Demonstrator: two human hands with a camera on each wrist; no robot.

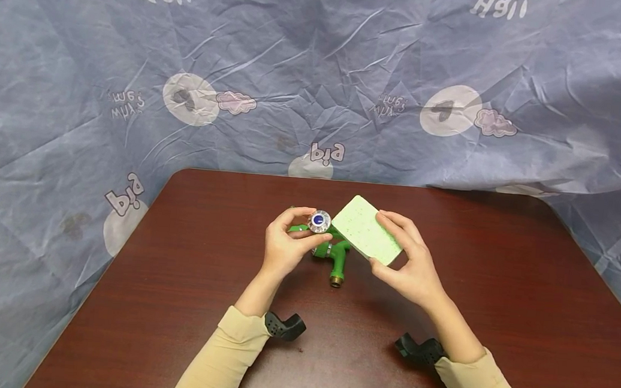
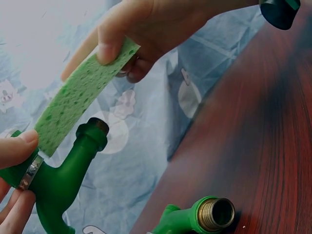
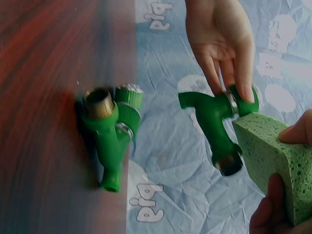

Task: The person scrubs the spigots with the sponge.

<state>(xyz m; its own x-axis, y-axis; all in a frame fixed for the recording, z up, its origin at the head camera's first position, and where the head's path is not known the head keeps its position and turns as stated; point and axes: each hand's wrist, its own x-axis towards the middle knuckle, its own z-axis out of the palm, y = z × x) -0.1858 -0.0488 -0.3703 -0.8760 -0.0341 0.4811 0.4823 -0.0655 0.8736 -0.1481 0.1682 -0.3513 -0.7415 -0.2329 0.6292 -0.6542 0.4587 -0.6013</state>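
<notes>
My left hand (image 1: 282, 246) pinches the round knob (image 1: 319, 221) of a green water tap (image 3: 214, 119) between thumb and fingers, holding it above the table. The knob's end, silvery with a blue centre, faces the head camera. In my right hand (image 1: 411, 264) is a light green porous sponge (image 1: 367, 231), gripped by its edges. A corner of the sponge sits right at the tap's knob and metal collar in both wrist views. Below the hands, a second green tap (image 1: 338, 259) with a brass threaded end lies on the table.
The dark reddish-brown wooden table (image 1: 173, 304) spreads under both arms. Behind it hangs a wrinkled blue-grey cloth (image 1: 308, 67) with printed letters and clouds. Black camera mounts (image 1: 286, 326) are strapped at the wrists.
</notes>
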